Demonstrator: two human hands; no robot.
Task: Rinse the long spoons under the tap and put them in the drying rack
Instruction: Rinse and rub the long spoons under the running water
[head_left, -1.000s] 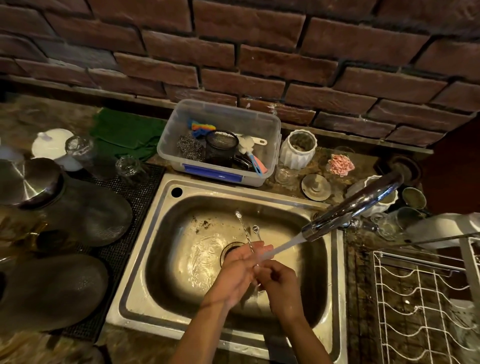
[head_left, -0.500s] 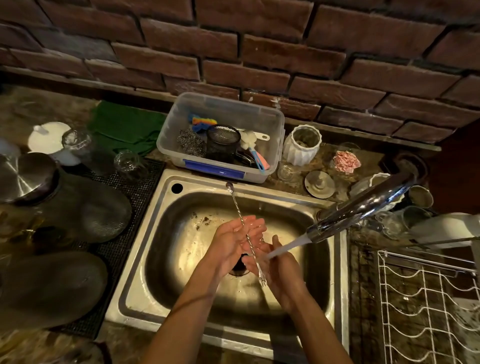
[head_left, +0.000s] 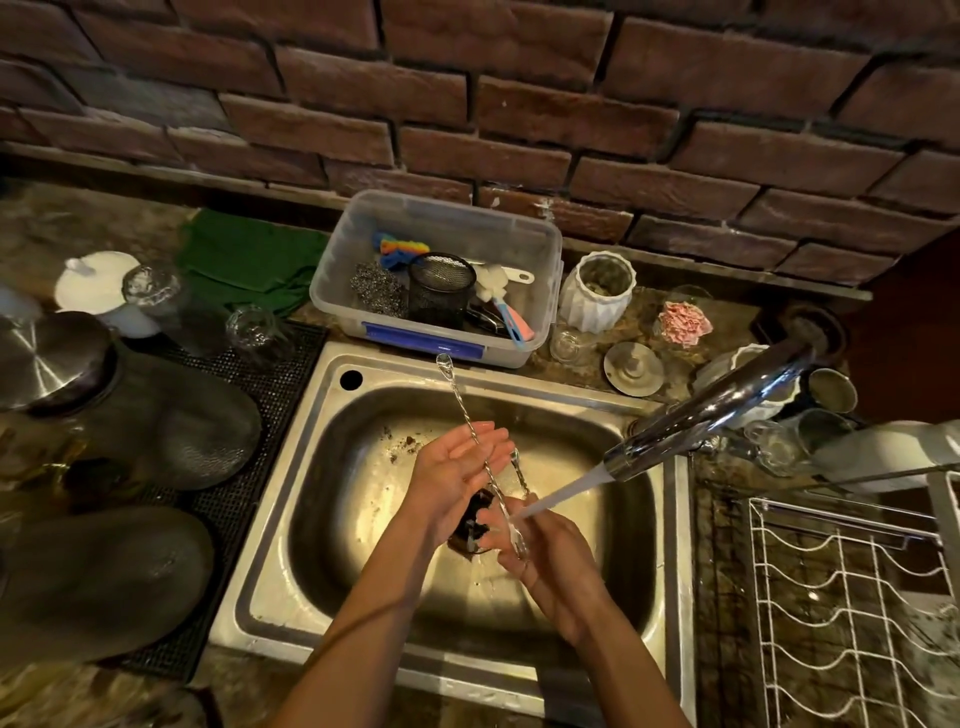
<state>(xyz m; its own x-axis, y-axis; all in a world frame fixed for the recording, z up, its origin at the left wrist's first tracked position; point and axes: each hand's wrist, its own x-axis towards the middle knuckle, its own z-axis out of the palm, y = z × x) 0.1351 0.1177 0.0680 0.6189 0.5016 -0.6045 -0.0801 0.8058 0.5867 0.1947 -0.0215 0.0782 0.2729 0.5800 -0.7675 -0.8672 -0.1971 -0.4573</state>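
Long spoons (head_left: 470, 434) lie across my hands above the sink (head_left: 291, 519): my left hand (head_left: 457, 467) is open and flat, palm up, under the twisted stems, while my right hand (head_left: 540, 551) curls around their lower ends. Water from the tap (head_left: 711, 410) strikes those ends at my right fingers. Right of the sink, on the worktop, stands the white wire drying rack (head_left: 841, 613).

Two long twisted-stem steel spoons (head_left: 485, 467) over sink (head_left: 571, 410), slanting far-left to near-right, lower ends in tap (head_left: 717, 405) stream; drying rack (head_left: 852, 597) right.
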